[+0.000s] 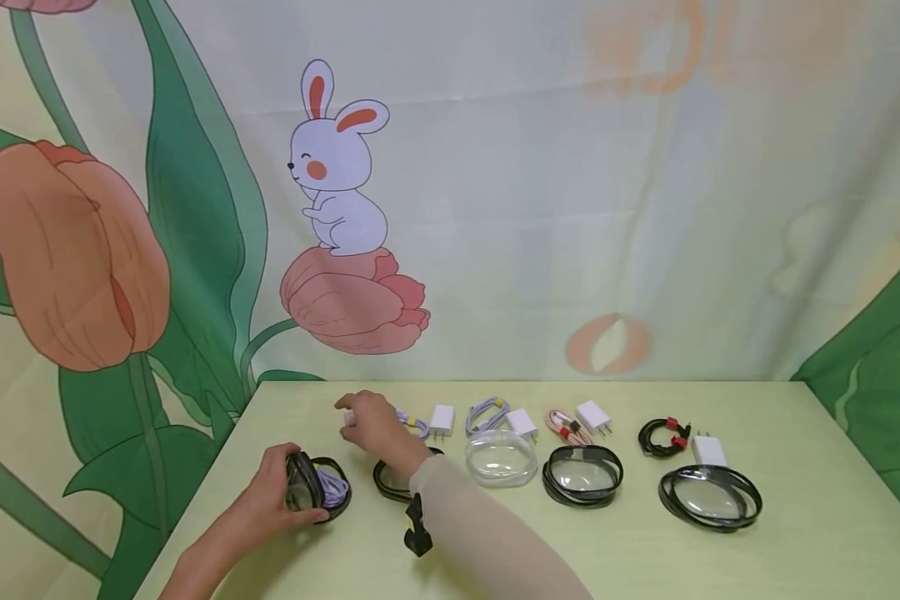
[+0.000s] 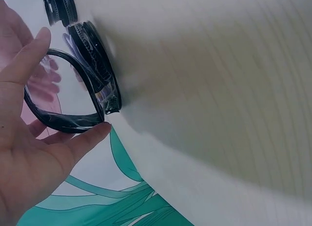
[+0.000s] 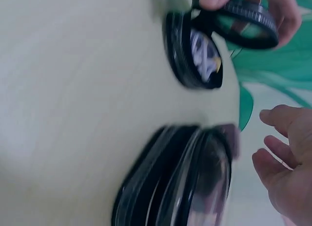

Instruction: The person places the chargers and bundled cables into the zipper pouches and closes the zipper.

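Note:
My left hand (image 1: 270,492) grips the raised clear lid of a round, black-rimmed zip case (image 1: 339,505), thumb and fingers at the rim. Inside the open case lies a coiled lavender cable (image 1: 333,487). In the left wrist view, the clear lid (image 2: 73,123) stands tilted up from its base. Over the back left of the table, my right hand (image 1: 373,427) has its fingers spread apart, and the right wrist view shows nothing in its grasp. Close to those fingers is a small pale block (image 1: 348,418), partly hidden. A second black-rimmed case (image 1: 392,483) lies partly under my right forearm.
Along the back lie another lavender cable (image 1: 487,415), a pink cable (image 1: 567,426), a black cable (image 1: 662,438) and several white plug adapters (image 1: 442,419). In front stand a clear-rimmed case (image 1: 501,460) and black-rimmed cases (image 1: 582,477). A printed curtain (image 1: 495,208) hangs behind the table.

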The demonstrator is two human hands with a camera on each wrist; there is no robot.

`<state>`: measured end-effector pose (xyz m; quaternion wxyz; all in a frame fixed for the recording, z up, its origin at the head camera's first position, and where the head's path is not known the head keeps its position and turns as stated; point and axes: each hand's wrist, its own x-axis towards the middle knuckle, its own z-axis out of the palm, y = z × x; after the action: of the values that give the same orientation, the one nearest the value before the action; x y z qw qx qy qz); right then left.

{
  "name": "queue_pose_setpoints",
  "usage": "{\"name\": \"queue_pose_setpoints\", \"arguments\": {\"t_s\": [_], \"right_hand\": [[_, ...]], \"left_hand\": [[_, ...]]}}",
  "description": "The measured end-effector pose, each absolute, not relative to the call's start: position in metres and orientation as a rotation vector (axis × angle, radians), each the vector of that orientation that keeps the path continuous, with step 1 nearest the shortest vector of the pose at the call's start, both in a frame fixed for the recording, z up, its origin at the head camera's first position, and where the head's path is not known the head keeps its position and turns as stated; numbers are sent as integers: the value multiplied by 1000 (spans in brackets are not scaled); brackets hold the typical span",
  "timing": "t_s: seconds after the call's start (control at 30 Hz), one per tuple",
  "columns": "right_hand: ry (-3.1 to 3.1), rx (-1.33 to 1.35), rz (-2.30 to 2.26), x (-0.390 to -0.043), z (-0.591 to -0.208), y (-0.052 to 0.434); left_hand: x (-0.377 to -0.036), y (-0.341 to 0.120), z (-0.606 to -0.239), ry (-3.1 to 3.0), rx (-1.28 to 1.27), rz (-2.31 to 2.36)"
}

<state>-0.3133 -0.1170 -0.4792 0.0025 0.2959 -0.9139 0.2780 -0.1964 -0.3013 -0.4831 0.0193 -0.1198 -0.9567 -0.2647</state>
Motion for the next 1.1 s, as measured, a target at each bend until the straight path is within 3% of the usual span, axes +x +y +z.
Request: {"name": "queue_pose_setpoints", "arguments": {"t_s": [0.47, 0.67, 1.1], "right_hand": [[-3017, 931, 641, -315, -488, -111], [-2947, 988, 790, -319, -486, -109], [-3019, 1138, 522, -325, -492, -109]], "left_hand": [[-194, -299, -480, -2957, -393, -838], [-195, -300, -480, -2976, -388, -839], [-195, -301, -478, -2987, -403, -830]]}}
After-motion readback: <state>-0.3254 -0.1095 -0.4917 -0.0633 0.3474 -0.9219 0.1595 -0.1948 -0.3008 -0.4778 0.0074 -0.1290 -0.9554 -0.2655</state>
